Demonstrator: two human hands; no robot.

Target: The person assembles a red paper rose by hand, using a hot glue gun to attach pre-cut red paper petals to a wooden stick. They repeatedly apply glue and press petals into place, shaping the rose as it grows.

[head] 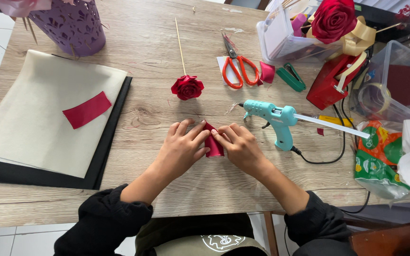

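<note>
1. Head view, centre: left hand (182, 148) and right hand (239, 146) meet over a red ribbon piece (213, 143) lying on the surface (157, 38), near its front edge. Fingers of both hands are closed on the ribbon from either side, pinching it into a fold; the pressing grip looks meant to keep the crease from springing open.
2. Just behind the hands: a finished rose (187, 87) on a thin stick, lying flat, stick pointing away from the person.
3. Right of the hands: a teal glue gun (275, 117) propped on its stand, nozzle off the wood and aimed toward the hands, cord trailing right. It sits near the right hand.
4. Behind the gun: scissors (236, 66) with orange handles, resting on a white scrap.
5. Left: a stack of felt sheets (39, 114), cream above black, with a red strip (87, 110) lying on top, well apart from the hands.
6. Far right: clear tubs (281, 40), one topped by a large rose; a red tape dispenser (330, 80) beside them.
7. Far left corner: a purple cut-out holder (72, 26).
</note>
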